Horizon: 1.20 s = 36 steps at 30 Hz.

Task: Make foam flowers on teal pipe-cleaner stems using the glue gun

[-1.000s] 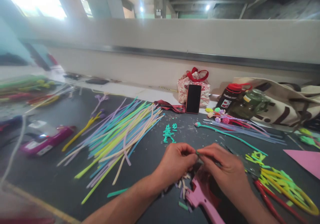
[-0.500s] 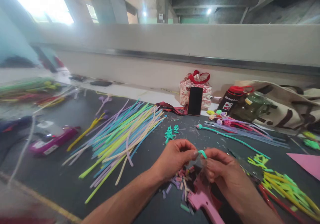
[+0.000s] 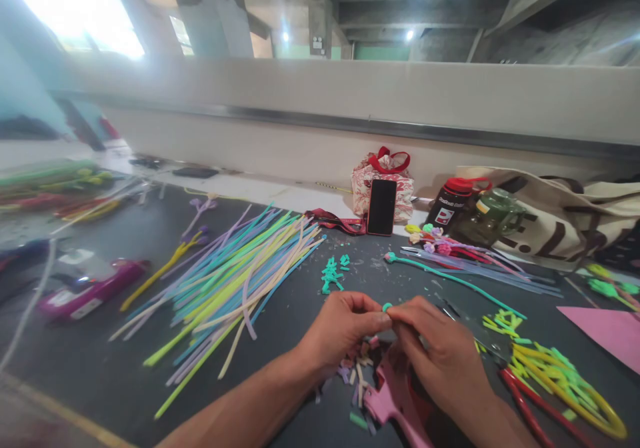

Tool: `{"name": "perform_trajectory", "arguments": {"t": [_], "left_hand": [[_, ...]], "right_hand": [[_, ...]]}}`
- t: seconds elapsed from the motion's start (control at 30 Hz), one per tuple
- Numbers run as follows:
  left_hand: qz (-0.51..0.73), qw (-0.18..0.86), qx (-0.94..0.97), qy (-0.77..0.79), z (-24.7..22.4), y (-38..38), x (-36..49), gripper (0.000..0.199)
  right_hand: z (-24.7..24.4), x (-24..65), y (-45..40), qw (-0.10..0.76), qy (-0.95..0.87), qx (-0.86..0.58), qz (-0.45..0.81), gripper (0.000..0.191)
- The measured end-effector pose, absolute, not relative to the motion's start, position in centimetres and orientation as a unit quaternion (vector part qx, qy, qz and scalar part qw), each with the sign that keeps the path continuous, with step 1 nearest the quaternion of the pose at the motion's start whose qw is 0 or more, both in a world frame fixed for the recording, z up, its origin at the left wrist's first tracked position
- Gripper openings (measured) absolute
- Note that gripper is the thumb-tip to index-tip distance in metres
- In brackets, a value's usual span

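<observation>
My left hand (image 3: 347, 328) and my right hand (image 3: 437, 345) meet above the dark tabletop, fingertips pinched together. Between them a short teal pipe cleaner piece (image 3: 387, 307) shows as a small bent loop; the rest of it is hidden by my fingers. Just beyond my left hand lies a little pile of teal pipe cleaner pieces (image 3: 331, 276). A pink glue gun (image 3: 393, 401) rests below my hands, partly covered by my right one. Short pastel cuttings (image 3: 357, 375) are scattered beside it.
Long pastel pipe cleaners (image 3: 225, 281) spread across the left. A phone (image 3: 382, 207) leans on a patterned bag (image 3: 356, 185). Bottles (image 3: 445, 205) stand at the back right. Red-handled pliers (image 3: 525, 405) and yellow-green pieces (image 3: 555, 368) lie on the right. A purple power strip (image 3: 95, 295) sits far left.
My fingertips have closed in around the teal piece, which now curls into a smaller loop with less of it showing. The view has shifted slightly.
</observation>
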<state>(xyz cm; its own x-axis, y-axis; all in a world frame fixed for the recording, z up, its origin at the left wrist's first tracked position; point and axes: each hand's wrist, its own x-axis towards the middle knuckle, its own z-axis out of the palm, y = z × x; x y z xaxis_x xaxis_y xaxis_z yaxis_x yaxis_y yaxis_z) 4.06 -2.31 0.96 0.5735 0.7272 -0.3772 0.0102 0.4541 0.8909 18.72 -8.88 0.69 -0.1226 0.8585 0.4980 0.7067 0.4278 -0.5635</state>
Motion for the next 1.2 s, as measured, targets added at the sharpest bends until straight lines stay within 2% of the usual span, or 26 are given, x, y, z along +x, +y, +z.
{"name": "perform_trajectory", "arguments": {"t": [0.17,0.33,0.43,0.6,0.77,0.93,1.07,1.2], "left_hand": [[0.273,0.718,0.487,0.416,1.4,-2.9,4.3,0.02],[0.276,0.737,0.482,0.385,1.9,-2.5,4.1,0.015],[0.25,0.766,0.471,0.358,1.9,-1.8,3.6,0.016],[0.161,0.827,0.457,0.286,1.6,-1.0,2.7,0.02],[0.092,0.856,0.442,0.25,1.5,-1.0,2.3,0.021],[0.048,0.877,0.423,0.224,0.9,-1.6,2.5,0.027],[0.044,0.886,0.413,0.207,0.7,-1.9,2.7,0.029],[0.111,0.844,0.465,0.244,1.2,-1.7,2.8,0.024]], "right_hand": [[0.5,18.6,-8.8,0.416,-0.728,-0.535,0.101,0.016],[0.2,18.5,-8.7,0.447,-0.692,-0.549,0.143,0.012],[0.5,18.4,-8.8,0.476,-0.643,-0.571,0.185,0.012],[1.4,18.6,-9.1,0.455,-0.697,-0.504,0.232,0.002],[1.9,18.5,-9.2,0.466,-0.691,-0.464,0.301,0.018],[2.3,18.4,-9.4,0.486,-0.714,-0.394,0.314,0.011],[2.6,18.6,-9.5,0.48,-0.71,-0.416,0.303,0.007],[2.8,19.1,-9.5,0.425,-0.71,-0.496,0.265,0.017]]}}
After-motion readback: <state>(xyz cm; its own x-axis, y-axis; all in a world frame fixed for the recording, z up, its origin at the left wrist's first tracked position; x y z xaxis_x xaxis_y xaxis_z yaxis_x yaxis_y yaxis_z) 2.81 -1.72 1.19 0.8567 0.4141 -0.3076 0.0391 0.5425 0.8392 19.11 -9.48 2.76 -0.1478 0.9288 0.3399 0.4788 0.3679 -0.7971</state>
